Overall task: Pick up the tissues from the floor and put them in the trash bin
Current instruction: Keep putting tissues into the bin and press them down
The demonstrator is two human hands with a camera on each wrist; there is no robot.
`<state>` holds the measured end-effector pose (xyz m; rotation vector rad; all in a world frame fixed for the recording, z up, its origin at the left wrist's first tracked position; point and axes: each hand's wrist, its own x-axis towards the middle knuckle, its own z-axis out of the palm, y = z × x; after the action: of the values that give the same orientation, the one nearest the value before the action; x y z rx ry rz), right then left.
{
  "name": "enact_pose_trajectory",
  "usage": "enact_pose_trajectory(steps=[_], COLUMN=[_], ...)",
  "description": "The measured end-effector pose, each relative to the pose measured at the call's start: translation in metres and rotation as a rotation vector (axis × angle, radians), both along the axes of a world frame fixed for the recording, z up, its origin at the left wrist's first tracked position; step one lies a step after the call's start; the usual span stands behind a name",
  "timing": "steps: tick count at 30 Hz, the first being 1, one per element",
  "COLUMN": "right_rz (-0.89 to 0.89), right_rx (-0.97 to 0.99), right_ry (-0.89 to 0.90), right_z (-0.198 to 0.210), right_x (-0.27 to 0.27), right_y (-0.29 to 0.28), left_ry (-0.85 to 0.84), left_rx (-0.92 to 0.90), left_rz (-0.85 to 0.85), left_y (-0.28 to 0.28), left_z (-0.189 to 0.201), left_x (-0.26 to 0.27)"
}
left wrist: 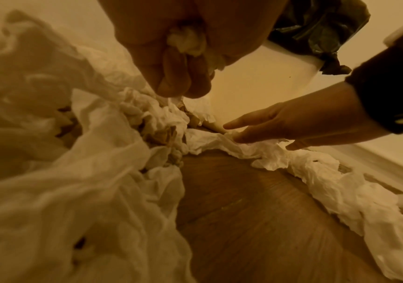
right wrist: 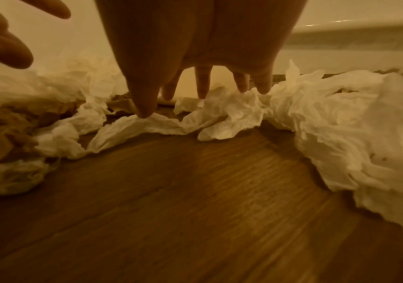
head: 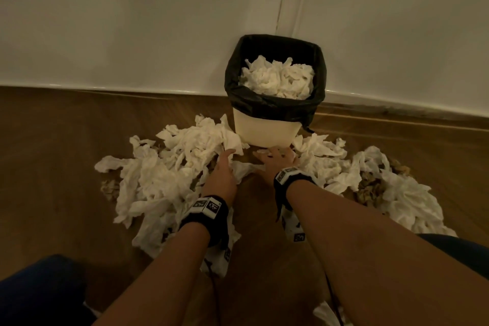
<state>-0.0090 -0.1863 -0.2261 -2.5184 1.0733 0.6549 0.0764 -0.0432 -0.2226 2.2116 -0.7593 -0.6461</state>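
We see crumpled white tissues strewn over the wooden floor in a heap that wraps around the front of the trash bin. More tissues already fill the bin's black liner close to its rim. In the left wrist view, our left hand has its fingers curled around a small wad of tissue, held just above the heap on that side. Our right hand reaches down with fingers spread and straight; in the right wrist view its fingertips touch the tissues lying at the foot of the bin, nothing yet closed in its grasp. The bin stands just beyond both hands, against the white wall. Between the two forearms lies a bare strip of floor, and the thicker piles spread outward to either side of the hands. Some brownish crumpled paper sits mixed among the tissues beyond the right hand. Each wrist carries a black strap with a marker-patterned block.
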Motion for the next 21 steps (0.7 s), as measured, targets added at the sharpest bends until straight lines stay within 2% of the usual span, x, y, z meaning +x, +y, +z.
enact_pose_trajectory(steps=[5,12,17,21], right_rz=[0.062,-0.085,-0.312,-0.560], right_rx=[0.035,0.038,0.172,0.443], right_ry=[0.011,-0.102,-0.124,-0.239], right_z=[-0.006,-0.012,0.000,0.030], right_x=[0.008,0.013,0.018,0.007], right_y=[0.006,0.023,0.013,0.013], left_ry=[0.032,0.003,-0.013,-0.006], left_rx=[0.021,0.010,0.046,0.065], left_rz=[0.013,-0.018,0.002,0.013], left_y=[0.002,0.006,0.003,0.003], left_z=[-0.005,0.007,0.012,0.020], left_x=[0.003,0.002,0.002,0.004])
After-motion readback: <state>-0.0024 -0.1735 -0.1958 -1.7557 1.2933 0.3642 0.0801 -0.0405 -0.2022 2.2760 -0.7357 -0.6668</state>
